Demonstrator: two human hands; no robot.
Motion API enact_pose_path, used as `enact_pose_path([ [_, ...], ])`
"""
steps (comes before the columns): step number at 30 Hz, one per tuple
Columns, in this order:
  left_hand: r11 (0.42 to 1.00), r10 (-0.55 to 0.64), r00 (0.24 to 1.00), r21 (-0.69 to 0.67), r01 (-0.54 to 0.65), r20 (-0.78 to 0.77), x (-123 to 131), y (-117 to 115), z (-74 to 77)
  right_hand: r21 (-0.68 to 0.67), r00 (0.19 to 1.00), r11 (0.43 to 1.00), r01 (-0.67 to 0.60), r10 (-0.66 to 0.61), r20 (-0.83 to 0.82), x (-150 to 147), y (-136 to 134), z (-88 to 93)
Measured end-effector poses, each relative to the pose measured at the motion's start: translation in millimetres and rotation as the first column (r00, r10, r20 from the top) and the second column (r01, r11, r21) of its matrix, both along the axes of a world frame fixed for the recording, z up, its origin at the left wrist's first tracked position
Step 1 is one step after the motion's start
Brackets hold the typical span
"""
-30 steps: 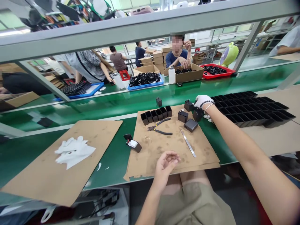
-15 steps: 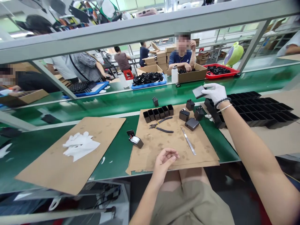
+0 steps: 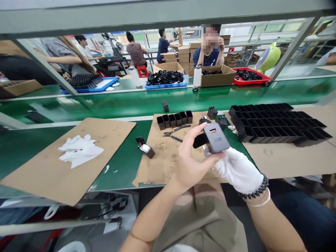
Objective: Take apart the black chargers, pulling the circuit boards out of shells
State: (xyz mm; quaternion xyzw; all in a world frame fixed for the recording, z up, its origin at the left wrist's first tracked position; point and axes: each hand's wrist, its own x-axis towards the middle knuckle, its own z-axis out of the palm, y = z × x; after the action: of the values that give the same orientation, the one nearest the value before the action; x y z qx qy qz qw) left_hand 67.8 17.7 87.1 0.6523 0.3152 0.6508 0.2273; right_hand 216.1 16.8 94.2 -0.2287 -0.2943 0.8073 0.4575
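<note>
A dark power adapter with a USB slot in its grey end face is held up above the cardboard mat. My bare left hand grips it by opposite edges between thumb and fingers. From below and behind, my right hand, in a white glove, also holds it, its fingertips partly hidden. A black flat part shows beside the adapter; whether it is joined to it I cannot tell. Diagonal cutters lie behind my left hand, partly covered. An opened adapter with a white inside sits left of the mat.
Black empty housings stand in a row on the cardboard mat, with many more housings at the right. White gloves lie on cardboard at the left. Trays of black parts and a co-worker are beyond the frame.
My right hand has come from the housings at the right to the middle, carrying the adapter. My left hand has risen from the mat and taken hold of it. The camera view has shifted.
</note>
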Motion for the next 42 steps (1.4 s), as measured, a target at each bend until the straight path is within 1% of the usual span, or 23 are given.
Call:
enact_pose_path([
  [4, 0.987, -0.046, 0.999, -0.152, 0.050, 0.029, 2.8, -2.0, -7.1, 0.074, 0.973, 0.987, 0.141, -0.152, 0.171, 7.0, -2.2, -4.3],
  [6, 0.971, -0.055, 0.998, -0.231, 0.054, 0.003, 0.8, -1.4, -15.6, 0.198, 0.881, 0.924, 0.328, -0.375, 0.288, 14.5, -0.6, -9.1],
  [7, 0.962, -0.059, 0.998, -0.270, 0.052, -0.018, -0.8, -0.5, -20.4, 0.315, 0.771, 0.839, 0.444, -0.537, 0.342, 19.6, 0.8, -12.3],
  [8, 0.951, -0.065, 0.997, -0.306, 0.049, -0.042, -2.8, 0.9, -25.2, 0.465, 0.602, 0.711, 0.527, -0.699, 0.386, 25.7, 2.6, -15.8],
  [9, 0.940, -0.069, 0.995, -0.339, 0.041, -0.069, -5.2, 2.5, -30.1, 0.629, 0.379, 0.557, 0.542, -0.831, 0.408, 32.7, 4.9, -19.4],
  [10, 0.932, -0.069, 0.993, -0.361, 0.031, -0.094, -7.7, 4.3, -35.0, 0.777, 0.143, 0.422, 0.468, -0.903, 0.405, 40.0, 7.5, -23.0],
  [11, 0.928, -0.067, 0.991, -0.373, 0.019, -0.117, -10.4, 6.1, -39.7, 0.878, -0.064, 0.348, 0.328, -0.919, 0.388, 47.4, 10.6, -26.6],
  [12, 0.927, -0.062, 0.989, -0.375, 0.006, -0.137, -12.9, 7.8, -44.1, 0.925, -0.220, 0.342, 0.168, -0.901, 0.373, 54.4, 14.1, -30.3],
  [14, 0.931, -0.050, 0.985, -0.365, -0.014, -0.165, -17.1, 10.7, -52.3, 0.882, -0.387, 0.464, -0.081, -0.830, 0.402, 65.4, 21.9, -37.9],
  [17, 0.929, -0.032, 0.982, -0.368, -0.038, -0.183, -20.6, 12.5, -62.1, 0.692, -0.467, 0.689, -0.214, -0.695, 0.547, 71.1, 31.5, -47.4],
  [19, 0.925, -0.017, 0.981, -0.376, -0.058, -0.192, -21.1, 12.6, -66.8, 0.605, -0.494, 0.772, -0.195, -0.610, 0.619, 67.4, 33.2, -49.0],
  [20, 0.924, -0.011, 0.981, -0.377, -0.065, -0.196, -21.1, 12.5, -68.5, 0.604, -0.507, 0.778, -0.171, -0.595, 0.623, 63.4, 32.8, -47.9],
  [22, 0.922, -0.008, 0.980, -0.381, -0.071, -0.201, -20.3, 12.6, -70.9, 0.662, -0.510, 0.736, -0.144, -0.628, 0.587, 51.3, 32.4, -43.2],
  [24, 0.917, -0.014, 0.979, -0.393, -0.069, -0.203, -18.8, 12.9, -72.5, 0.692, -0.435, 0.701, -0.175, -0.685, 0.584, 35.3, 37.0, -38.7],
  [27, 0.908, -0.014, 0.979, -0.413, -0.073, -0.204, -16.2, 12.7, -75.6, 0.548, -0.302, 0.810, -0.209, -0.586, 0.752, 12.5, 56.6, -39.4],
  [29, 0.903, -0.004, 0.979, -0.420, -0.084, -0.204, -15.7, 10.8, -78.6, 0.452, -0.284, 0.875, -0.174, -0.484, 0.828, 4.9, 71.7, -44.1],
  [33, 0.885, 0.012, 0.985, -0.457, -0.091, -0.173, -18.1, 3.4, -81.8, 0.430, -0.187, 0.892, -0.141, -0.451, 0.873, 11.0, 78.4, -48.6],
  [34, 0.879, 0.019, 0.989, -0.469, -0.087, -0.148, -18.4, 1.1, -80.6, 0.430, -0.118, 0.891, -0.145, -0.447, 0.887, 14.0, 73.6, -47.4],
  [35, 0.876, 0.022, 0.993, -0.476, -0.075, -0.115, -18.4, -1.2, -78.2, 0.432, -0.003, 0.892, -0.137, -0.436, 0.900, 16.3, 66.9, -45.3],
  [38, 0.881, -0.007, 1.000, -0.474, 0.007, 0.004, -16.2, -7.3, -64.9, 0.412, 0.453, 0.911, -0.019, -0.360, 0.816, 15.4, 42.0, -36.9],
  [39, 0.883, -0.024, 0.999, -0.468, 0.035, 0.029, -15.2, -8.9, -59.5, 0.390, 0.560, 0.920, 0.026, -0.337, 0.757, 12.6, 34.0, -34.3],
  [40, 0.886, -0.037, 0.998, -0.462, 0.052, 0.042, -14.5, -10.4, -54.2, 0.373, 0.620, 0.926, 0.058, -0.326, 0.714, 9.0, 26.7, -32.3],
  [42, 0.892, -0.049, 0.998, -0.448, 0.061, 0.038, -14.6, -12.9, -45.8, 0.396, 0.610, 0.913, 0.098, -0.369, 0.701, 1.0, 14.7, -30.4],
])
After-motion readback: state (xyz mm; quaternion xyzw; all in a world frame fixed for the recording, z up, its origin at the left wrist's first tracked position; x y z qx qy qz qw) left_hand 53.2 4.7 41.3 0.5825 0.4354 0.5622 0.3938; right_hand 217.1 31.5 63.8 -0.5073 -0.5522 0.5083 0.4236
